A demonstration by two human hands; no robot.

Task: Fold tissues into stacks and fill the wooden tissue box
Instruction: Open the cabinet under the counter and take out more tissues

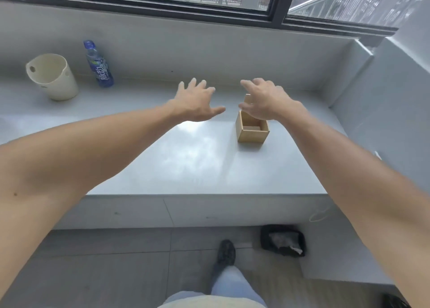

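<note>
A small square wooden tissue box [252, 133] stands open-topped on the grey counter [186, 163], right of centre. Its inside looks bare, with only the wooden bottom showing. My right hand [263, 103] hovers just above and behind the box, fingers spread, holding nothing; it hides the box's far rim. My left hand [194, 101] reaches out over the counter to the left of the box, palm down, fingers apart and empty. No tissues are in view on the counter.
A cream plastic bucket [52, 76] and a blue drink bottle [99, 64] stand at the back left against the wall. A black bin [282, 240] with crumpled paper sits on the floor under the counter's right end. My foot [225, 253] is beside it.
</note>
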